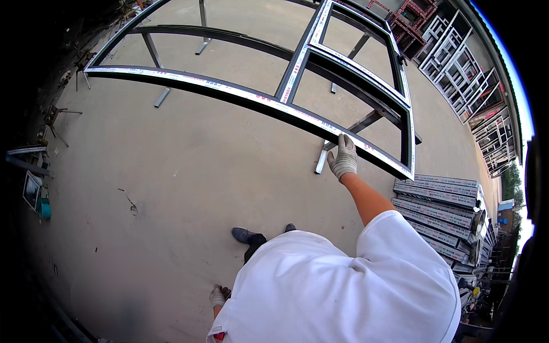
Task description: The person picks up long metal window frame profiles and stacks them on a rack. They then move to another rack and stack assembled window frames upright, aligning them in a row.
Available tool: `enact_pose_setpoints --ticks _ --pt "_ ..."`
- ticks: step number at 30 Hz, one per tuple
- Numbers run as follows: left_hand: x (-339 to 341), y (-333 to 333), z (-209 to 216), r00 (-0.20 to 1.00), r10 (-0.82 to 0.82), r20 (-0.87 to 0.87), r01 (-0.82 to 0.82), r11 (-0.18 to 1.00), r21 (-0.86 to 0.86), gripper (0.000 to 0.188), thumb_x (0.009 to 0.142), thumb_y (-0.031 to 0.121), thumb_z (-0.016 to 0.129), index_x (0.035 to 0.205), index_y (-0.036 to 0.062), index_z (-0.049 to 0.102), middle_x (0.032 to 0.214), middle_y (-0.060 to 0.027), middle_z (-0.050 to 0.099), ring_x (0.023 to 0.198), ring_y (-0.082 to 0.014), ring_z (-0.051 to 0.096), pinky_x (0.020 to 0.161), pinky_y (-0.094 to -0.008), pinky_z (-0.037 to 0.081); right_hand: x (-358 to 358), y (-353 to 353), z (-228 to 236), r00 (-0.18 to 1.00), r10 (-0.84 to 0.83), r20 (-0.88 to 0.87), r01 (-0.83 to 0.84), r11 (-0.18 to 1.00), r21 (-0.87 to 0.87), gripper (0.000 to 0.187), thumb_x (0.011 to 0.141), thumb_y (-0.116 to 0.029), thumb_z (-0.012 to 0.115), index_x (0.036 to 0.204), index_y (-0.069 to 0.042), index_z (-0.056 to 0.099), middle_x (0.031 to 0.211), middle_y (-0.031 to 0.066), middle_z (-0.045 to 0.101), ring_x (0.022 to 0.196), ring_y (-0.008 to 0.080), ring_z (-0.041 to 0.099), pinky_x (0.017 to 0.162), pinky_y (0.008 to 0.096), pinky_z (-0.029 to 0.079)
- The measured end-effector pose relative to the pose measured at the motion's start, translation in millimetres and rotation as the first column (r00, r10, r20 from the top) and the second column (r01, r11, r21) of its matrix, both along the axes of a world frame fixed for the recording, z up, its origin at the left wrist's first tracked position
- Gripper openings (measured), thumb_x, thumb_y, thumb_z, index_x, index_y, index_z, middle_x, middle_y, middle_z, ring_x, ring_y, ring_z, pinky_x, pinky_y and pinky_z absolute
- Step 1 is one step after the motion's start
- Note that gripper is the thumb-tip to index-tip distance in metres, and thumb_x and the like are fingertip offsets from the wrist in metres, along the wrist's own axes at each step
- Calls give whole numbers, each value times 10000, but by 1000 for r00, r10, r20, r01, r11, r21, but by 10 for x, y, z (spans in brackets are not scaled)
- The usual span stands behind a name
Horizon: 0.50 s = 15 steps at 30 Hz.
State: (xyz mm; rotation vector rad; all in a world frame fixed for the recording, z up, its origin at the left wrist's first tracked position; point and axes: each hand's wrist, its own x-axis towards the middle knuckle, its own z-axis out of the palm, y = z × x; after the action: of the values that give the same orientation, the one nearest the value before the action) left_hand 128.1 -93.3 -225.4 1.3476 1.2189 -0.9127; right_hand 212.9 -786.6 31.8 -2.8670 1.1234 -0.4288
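Observation:
A large window frame [217, 86] with dark profiles and white printed protective film lies raised on metal supports in front of me. My right hand [344, 157], in a pale knitted glove, reaches out to the frame's near rail. Its fingers are stretched out, and the fingertips touch the rail near the right corner. Down by my left side hangs my left hand [218, 295], gloved too and partly turned away. Its fingers are loosely bent and apart, with nothing visible in them. The frame has a crossbar and a smaller inner sash [360, 62] at the right.
Long film-wrapped profiles [437, 214] are stacked right of me, below the frame's corner. Support legs [321, 159] stand under the frame. Metal lattice panels [457, 66] lean at the far right. A teal bucket [44, 208] sits at the left edge on the concrete floor [171, 188].

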Motion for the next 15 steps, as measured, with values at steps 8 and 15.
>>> enact_pose_setpoints --ticks 8,15 --pt "1623 -1077 1154 894 -207 398 132 969 207 517 937 427 493 1255 20 480 1156 -172 618 965 -297 638 783 -437 535 -266 -227 -1 992 101 69 -107 990 94 753 761 -223 684 1413 -31 360 1441 179 381 1362 346 340 1103 461 330" --pt "1493 -3203 1626 742 -344 575 385 921 55 453 897 381 599 1196 50 519 1006 -145 637 803 -229 639 693 -369 551 -1193 -212 -449 986 140 89 -163 915 369 527 804 -215 646 1271 -20 500 1374 193 446 1258 358 449 1044 427 408"
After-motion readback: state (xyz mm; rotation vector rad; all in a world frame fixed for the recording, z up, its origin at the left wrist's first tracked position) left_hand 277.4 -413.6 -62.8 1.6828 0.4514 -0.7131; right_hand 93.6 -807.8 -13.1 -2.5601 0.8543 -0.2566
